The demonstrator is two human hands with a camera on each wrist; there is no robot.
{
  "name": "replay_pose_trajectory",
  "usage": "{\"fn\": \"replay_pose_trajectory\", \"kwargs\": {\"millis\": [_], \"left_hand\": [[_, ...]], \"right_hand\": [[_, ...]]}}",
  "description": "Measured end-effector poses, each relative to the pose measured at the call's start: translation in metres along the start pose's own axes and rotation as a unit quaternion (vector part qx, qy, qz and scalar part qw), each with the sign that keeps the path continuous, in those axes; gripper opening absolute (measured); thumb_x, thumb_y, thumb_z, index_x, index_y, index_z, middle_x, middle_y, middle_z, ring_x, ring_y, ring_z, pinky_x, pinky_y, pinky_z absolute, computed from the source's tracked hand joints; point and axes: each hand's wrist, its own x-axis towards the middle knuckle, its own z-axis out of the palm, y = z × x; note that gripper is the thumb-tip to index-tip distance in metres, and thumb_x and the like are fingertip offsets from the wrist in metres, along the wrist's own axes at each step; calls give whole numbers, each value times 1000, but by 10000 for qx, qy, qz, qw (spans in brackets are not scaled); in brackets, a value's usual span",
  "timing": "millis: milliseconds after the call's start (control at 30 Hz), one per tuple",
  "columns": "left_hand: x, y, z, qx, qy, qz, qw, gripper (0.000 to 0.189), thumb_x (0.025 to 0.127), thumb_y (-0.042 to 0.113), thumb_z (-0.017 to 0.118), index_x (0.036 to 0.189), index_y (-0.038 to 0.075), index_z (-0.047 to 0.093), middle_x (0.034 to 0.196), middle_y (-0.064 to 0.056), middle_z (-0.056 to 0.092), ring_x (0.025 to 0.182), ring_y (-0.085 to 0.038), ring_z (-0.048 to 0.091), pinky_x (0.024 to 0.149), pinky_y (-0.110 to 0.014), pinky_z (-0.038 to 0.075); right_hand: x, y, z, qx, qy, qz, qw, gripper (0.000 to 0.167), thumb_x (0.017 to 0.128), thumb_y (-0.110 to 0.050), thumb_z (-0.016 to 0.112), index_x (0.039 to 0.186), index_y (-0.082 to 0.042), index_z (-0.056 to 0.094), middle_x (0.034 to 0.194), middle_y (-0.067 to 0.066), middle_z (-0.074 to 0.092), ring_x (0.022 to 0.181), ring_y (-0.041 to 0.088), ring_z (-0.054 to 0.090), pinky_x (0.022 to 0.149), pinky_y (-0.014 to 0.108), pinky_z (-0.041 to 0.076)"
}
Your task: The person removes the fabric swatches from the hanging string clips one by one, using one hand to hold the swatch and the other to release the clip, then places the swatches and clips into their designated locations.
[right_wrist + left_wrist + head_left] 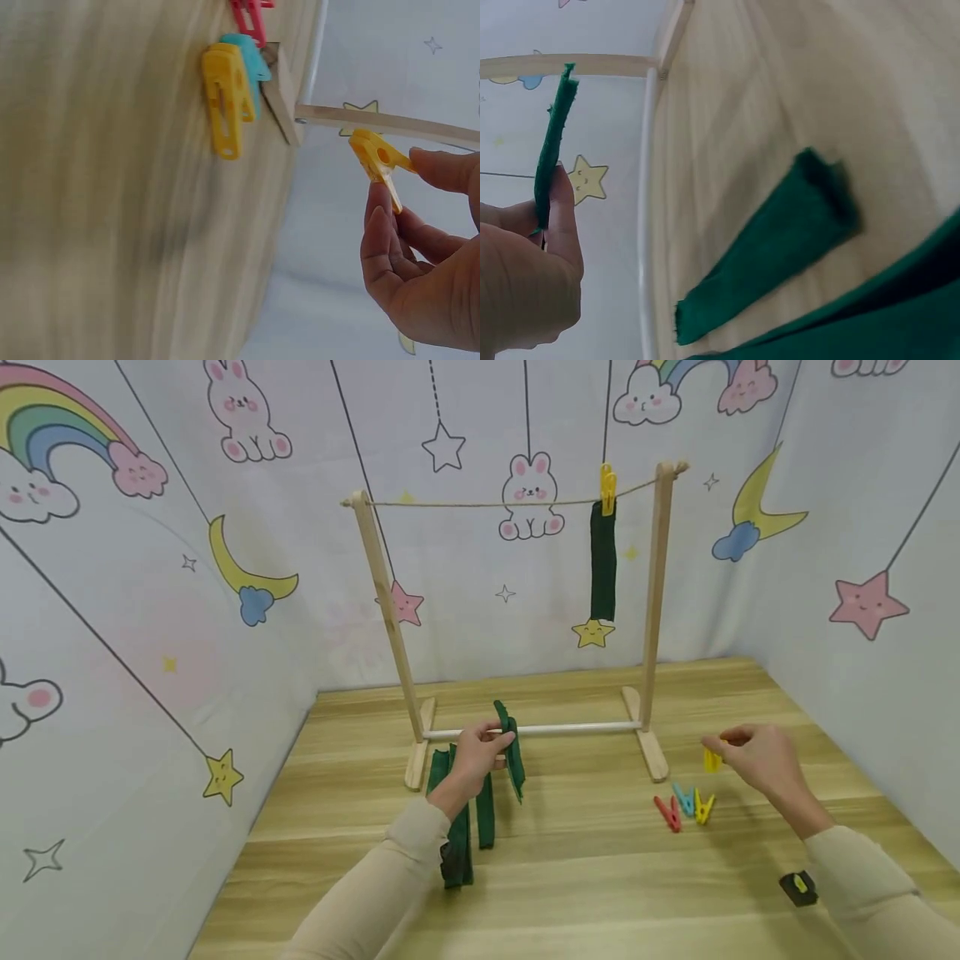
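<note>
My left hand [477, 755] pinches a dark green cloth strip [514, 760] between thumb and fingers, raised over the table in front of the rack's white bar. Below it, more green cloth strips [485, 814] lie on the wood, one of them showing as a flat folded piece [769, 244] in the left wrist view. My right hand [761, 760] holds a yellow clothespin [375, 161] by its handles, thumb on one side and fingers on the other. Nearby on the table lie a red clothespin [668, 813], a blue clothespin [685, 799] and another yellow clothespin [703, 807].
A wooden rack with two posts [657, 602] carries a taut string [465, 505]. One green strip [603, 564] hangs from it at the right under a yellow clothespin [607, 491]. A small black object [798, 888] lies by the right sleeve. Patterned cloth walls surround the table [570, 893].
</note>
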Motion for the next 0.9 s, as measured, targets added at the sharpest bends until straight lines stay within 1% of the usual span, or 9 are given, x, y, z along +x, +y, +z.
{"fn": "replay_pose_trajectory", "kwargs": {"millis": [133,233,333,433,500,600,700,800,900], "left_hand": [[-2,-14,2,157,-133,-68,9998,45,99,15,65,140,0,53,116,-13,59,87,-16,64,75,-35,57],[-5,-23,2,309,-145,-98,9994,47,99,15,66,141,-1,53,117,-16,59,85,-17,65,75,-37,58],[-9,-30,0,405,-91,-225,9989,46,99,13,66,140,-1,53,121,-18,58,85,-18,66,73,-36,58],[-13,-36,-2,499,-108,-296,9983,46,99,11,65,140,-4,51,126,-20,57,86,-19,66,71,-34,58],[-15,-38,-4,584,-150,-305,9977,46,99,10,65,140,-6,51,127,-22,57,89,-22,67,71,-35,58],[-16,-41,-6,810,-188,-291,9961,44,99,12,64,137,-8,52,125,-23,58,92,-25,68,72,-36,58],[-16,-42,-7,1045,-128,-342,9939,35,101,14,61,129,-8,60,115,-20,62,88,-24,69,73,-35,58],[-16,-43,-7,1438,-54,-288,9892,24,103,13,58,111,-7,68,93,-14,65,74,-19,66,68,-33,58],[-17,-42,-8,1935,-59,-167,9809,24,103,11,56,93,-6,71,70,-11,62,58,-16,63,60,-32,58]], "right_hand": [[-5,12,1,-21,-219,62,9997,51,94,-36,70,100,14,71,82,18,73,77,34,69,65,46,55],[-10,20,4,-109,-196,31,9997,44,93,-32,72,92,12,73,80,18,73,74,32,68,62,42,54],[-15,26,7,-162,-276,87,9994,42,91,-31,74,87,11,74,82,20,72,71,28,67,59,37,53],[-19,29,9,-195,-464,278,9983,41,91,-31,74,85,9,74,82,20,72,69,24,65,57,34,50],[-21,31,9,-242,-594,415,9971,43,91,-33,74,85,10,74,83,22,72,69,25,64,56,34,49],[-22,34,8,-324,-856,645,9937,48,91,-36,72,88,12,72,81,21,71,70,26,64,58,35,50],[-23,37,8,-327,-1122,820,9897,52,91,-39,71,91,13,72,77,14,70,71,24,62,60,35,49],[-26,40,9,-210,-1264,971,9870,51,91,-38,71,91,13,72,72,6,68,67,20,59,59,33,47],[-27,41,11,-141,-1273,1009,9866,48,91,-37,71,89,12,73,68,4,67,63,18,58,57,31,46]]}}
